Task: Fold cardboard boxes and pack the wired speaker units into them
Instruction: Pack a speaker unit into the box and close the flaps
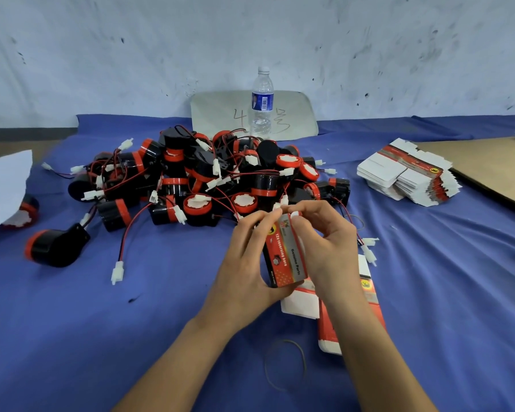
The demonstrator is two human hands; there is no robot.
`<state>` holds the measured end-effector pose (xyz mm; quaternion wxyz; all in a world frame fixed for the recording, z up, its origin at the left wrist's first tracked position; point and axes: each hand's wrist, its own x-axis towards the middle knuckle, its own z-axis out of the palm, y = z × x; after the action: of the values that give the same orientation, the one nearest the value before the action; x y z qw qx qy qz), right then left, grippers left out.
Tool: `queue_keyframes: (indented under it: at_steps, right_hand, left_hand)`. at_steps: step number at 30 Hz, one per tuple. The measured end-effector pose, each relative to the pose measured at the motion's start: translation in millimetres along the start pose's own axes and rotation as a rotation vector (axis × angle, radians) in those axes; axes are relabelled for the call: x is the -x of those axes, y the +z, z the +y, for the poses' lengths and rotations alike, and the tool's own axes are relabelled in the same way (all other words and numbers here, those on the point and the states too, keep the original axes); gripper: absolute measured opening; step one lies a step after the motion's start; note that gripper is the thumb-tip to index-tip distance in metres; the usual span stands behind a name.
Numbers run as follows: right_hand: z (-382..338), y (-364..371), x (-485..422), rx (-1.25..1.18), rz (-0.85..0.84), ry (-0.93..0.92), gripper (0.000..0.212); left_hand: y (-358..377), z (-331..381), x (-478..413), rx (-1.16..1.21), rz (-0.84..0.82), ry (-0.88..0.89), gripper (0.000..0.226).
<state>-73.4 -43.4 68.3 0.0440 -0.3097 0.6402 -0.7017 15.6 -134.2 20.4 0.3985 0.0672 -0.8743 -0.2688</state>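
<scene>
- One rubber band (pixel 284 365) lies nearest me on the blue cloth (pixel 131 337).
- My left hand (pixel 244 263) curls round one folded box (pixel 284 251); my right hand (pixel 327 242) pinches its far end.
- Flat blanks (pixel 351 322) beneath are partly hidden, so I can't count them.
- The speaker units (pixel 208 179) piled beyond are too tangled to count.
- One bottle (pixel 262 102) stands behind.

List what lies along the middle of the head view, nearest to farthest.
Nearest first: thin dark rubber band → red printed cardboard box gripped by left hand and right hand → heap of black-and-red wired speaker units → clear plastic water bottle → scuffed white wall.
</scene>
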Motion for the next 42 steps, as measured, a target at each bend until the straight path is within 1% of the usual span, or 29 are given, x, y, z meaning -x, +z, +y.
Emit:
queue_keyframes:
  at_steps: [3, 8, 13, 16, 20, 23, 25, 28, 30, 33, 35, 37, 40, 42]
  right_hand:
    - [-0.4, -1.3, -0.3, 0.013, 0.018, 0.035, 0.028]
    - [-0.3, -1.9, -1.4, -0.012, 0.017, 0.103, 0.019]
    - [0.2, -4.6, -1.5, -0.022, 0.001, 0.106, 0.018]
    - [-0.9, -7.2, -2.8, -0.028, -0.005, 0.105, 0.02]
    - [-3.2, -11.2, -6.4, 0.027, -0.012, 0.099, 0.018]
    - [-5.4, -14.3, -8.7, 0.06, -0.079, 0.068, 0.018]
    - [-7.6, -15.5, -8.4, 0.042, -0.142, 0.04, 0.019]
    - [-9.4, -18.8, -6.2, 0.015, -0.209, 0.049, 0.017]
    - [-10.8, -20.5, -4.7, -0.043, -0.284, 0.076, 0.021]
    - [-15.4, -14.9, 2.2, -0.177, -0.488, 0.158, 0.037]
    - [-15.9, -12.7, 5.9, -0.154, -0.602, 0.183, 0.046]
    - [-16.0, -11.2, 6.9, -0.111, -0.676, 0.187, 0.052]
    - [-15.5, -9.0, 5.7, -0.096, -0.692, 0.188, 0.06]
    - [-15.4, -3.3, 4.8, -0.055, -0.625, 0.175, 0.068]
  left_hand:
    - [1.6, 0.1, 0.4, -0.016, 0.005, 0.012, 0.096]
    - [1.8, 0.6, 1.4, -0.072, 0.019, 0.029, 0.092]
    - [0.1, 0.1, -0.1, -0.111, 0.014, 0.052, 0.09]
    - [0.0, 1.1, -1.0, -0.109, 0.015, 0.069, 0.088]
    - [1.3, 2.1, -0.2, -0.103, 0.007, 0.074, 0.085]
    - [1.8, 2.1, 0.1, -0.085, 0.032, 0.062, 0.086]
    - [1.6, 2.5, -0.1, -0.073, 0.045, 0.049, 0.087]
    - [0.6, 4.8, -0.5, -0.06, 0.051, 0.039, 0.089]
    - [2.0, 6.9, -0.6, -0.049, 0.09, 0.026, 0.091]
    - [1.6, 8.6, -2.4, -0.017, 0.204, -0.049, 0.098]
    - [-0.7, 8.0, -2.4, -0.037, 0.234, -0.066, 0.097]
    - [-2.7, 6.3, -0.9, -0.067, 0.238, -0.076, 0.094]
    - [-1.9, 4.5, 0.2, -0.047, 0.229, -0.096, 0.098]
    - [-0.6, 6.1, -1.4, -0.031, 0.242, -0.119, 0.097]
